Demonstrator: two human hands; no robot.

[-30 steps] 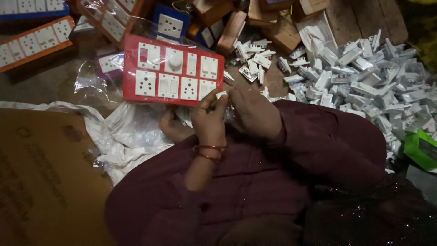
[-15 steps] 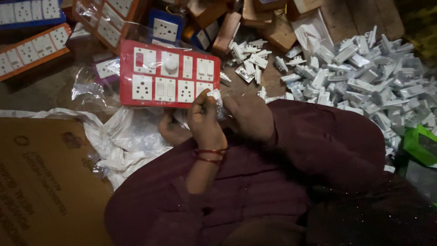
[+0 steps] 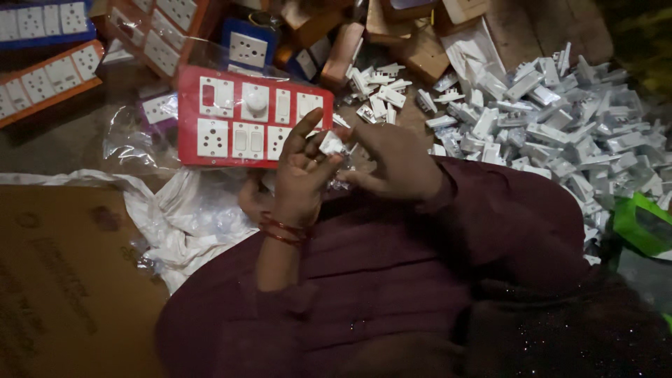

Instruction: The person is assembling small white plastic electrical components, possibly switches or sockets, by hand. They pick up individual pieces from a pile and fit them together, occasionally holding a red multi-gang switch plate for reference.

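Close in, left hand (image 3: 301, 178) and right hand (image 3: 392, 164) meet at small white switch part (image 3: 330, 143), fingers of both pinched on it, left forefinger raised. Just beyond, red switch board (image 3: 210, 115) lies on floor, most slots filled with white modules, apparently near complete. Further right, large heap of white parts (image 3: 560, 133) unsorted. Behind, orange board (image 3: 49, 80) and small cartons (image 3: 420, 52).

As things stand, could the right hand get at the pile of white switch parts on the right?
Probably yes. The right hand lies just left of the pile of white switch parts, with nothing between them. It is busy, though, pinching a small white part together with the left hand.
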